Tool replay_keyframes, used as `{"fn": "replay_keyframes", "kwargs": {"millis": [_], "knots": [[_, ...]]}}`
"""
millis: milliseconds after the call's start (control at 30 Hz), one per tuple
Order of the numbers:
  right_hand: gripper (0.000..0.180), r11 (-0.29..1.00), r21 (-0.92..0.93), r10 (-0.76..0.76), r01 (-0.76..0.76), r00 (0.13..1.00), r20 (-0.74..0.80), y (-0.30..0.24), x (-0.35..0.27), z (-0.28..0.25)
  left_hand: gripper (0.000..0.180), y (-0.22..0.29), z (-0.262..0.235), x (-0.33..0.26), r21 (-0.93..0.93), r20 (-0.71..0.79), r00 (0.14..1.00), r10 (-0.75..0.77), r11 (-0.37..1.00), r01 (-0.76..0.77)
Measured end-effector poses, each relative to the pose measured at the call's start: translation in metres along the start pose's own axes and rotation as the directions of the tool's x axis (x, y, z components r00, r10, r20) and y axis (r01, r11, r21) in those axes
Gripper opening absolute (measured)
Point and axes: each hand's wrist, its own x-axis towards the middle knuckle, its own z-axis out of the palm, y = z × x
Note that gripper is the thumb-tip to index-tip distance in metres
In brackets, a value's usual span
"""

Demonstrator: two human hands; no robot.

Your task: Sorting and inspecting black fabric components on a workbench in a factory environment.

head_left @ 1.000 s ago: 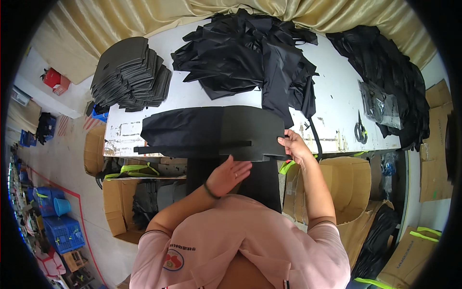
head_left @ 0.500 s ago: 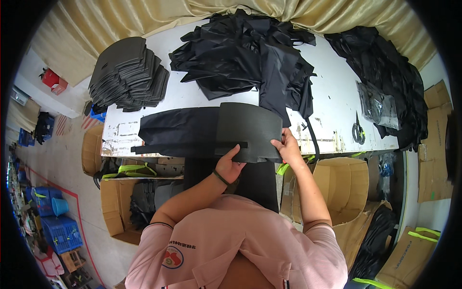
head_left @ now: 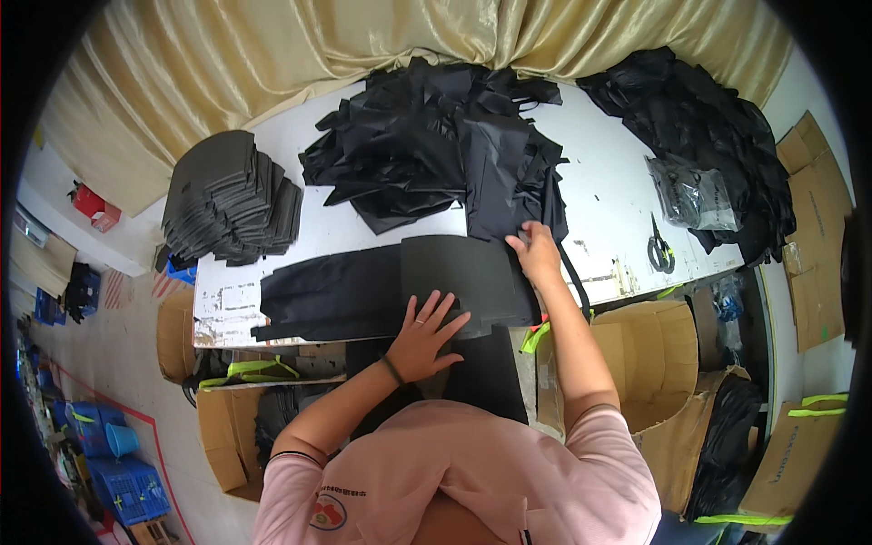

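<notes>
A dark grey foam sheet [head_left: 450, 268] lies over the right part of a long black fabric piece [head_left: 331, 286] at the table's front edge. My left hand [head_left: 425, 338] rests on the sheet's near edge, fingers spread, a ring on one finger. At the sheet's far right corner, my right hand [head_left: 540, 258] has thumb and fingers bent around the edge of the black fabric; its fingertips are partly hidden. A black strap [head_left: 575, 274] hangs down just right of that hand.
On the white table [head_left: 238, 298] are a stack of grey foam sheets [head_left: 232, 195], a heap of black fabric [head_left: 400, 150], another black pile [head_left: 718, 118], a clear plastic bag [head_left: 695, 195] and scissors [head_left: 660, 250]. Cardboard boxes [head_left: 640, 359] stand below the front edge.
My left hand has opened flat onto the sheet, where it had held the near edge and strip. The right hand has shifted to the far right corner. The view has tilted up.
</notes>
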Motion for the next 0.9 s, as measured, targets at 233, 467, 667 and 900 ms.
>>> {"fn": "replay_keyframes", "kwargs": {"millis": [233,467,667,900], "knots": [[0.029,0.986,-0.152,0.083,-0.068,0.992,0.096,-0.005,0.075,0.029,0.088,-0.019,0.032,0.009,0.221,0.18,0.982,-0.064,0.975,0.023],[0.019,0.681,0.313,-0.632,0.662,0.748,-0.205,-0.15,0.011,-0.049,0.045,-0.073,-0.048,0.04,-0.983,-0.021,0.832,-0.555,0.164,0.085],[0.023,0.469,0.514,-0.864,0.718,0.493,0.099,-0.181,-0.099,0.015,0.069,-0.111,-0.131,0.091,-0.924,0.377,0.885,-0.272,-0.185,0.336],[0.024,0.648,0.651,-0.74,0.396,0.122,0.662,-0.171,-0.133,0.01,0.053,-0.112,-0.049,0.081,-0.809,0.548,0.719,-0.427,-0.051,0.586]]}}
